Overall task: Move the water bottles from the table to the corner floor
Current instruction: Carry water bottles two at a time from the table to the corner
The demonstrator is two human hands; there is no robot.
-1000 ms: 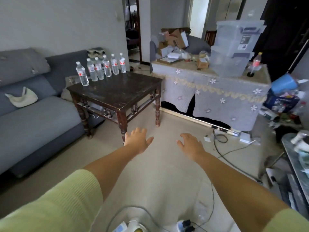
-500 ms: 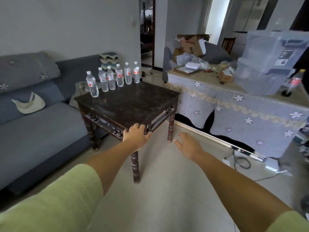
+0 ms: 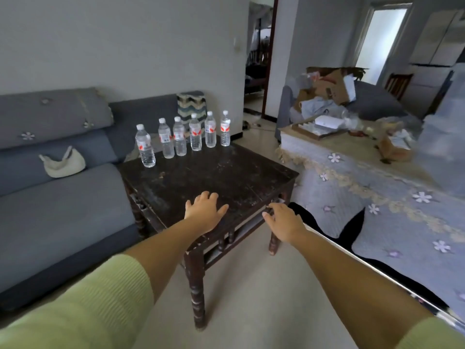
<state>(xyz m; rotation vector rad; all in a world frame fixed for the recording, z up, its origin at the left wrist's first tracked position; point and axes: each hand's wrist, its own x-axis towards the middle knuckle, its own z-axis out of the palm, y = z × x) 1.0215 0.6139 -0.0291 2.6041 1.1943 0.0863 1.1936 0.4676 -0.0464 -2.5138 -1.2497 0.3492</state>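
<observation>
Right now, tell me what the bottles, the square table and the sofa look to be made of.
Water bottles: clear thin plastic, see-through with white caps and printed labels.
Square table: seemingly dark-stained wood, with turned legs and a scuffed, worn matt top.
Sofa: blue-grey woven fabric, matt and soft-looking, with creased cushions.

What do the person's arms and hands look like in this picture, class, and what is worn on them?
Both arms wear light green ribbed knit sleeves, the left sleeve and the right sleeve, pushed up so the forearms are bare. The left hand and right hand are bare too: no gloves, rings, watch or bracelets show.
</observation>
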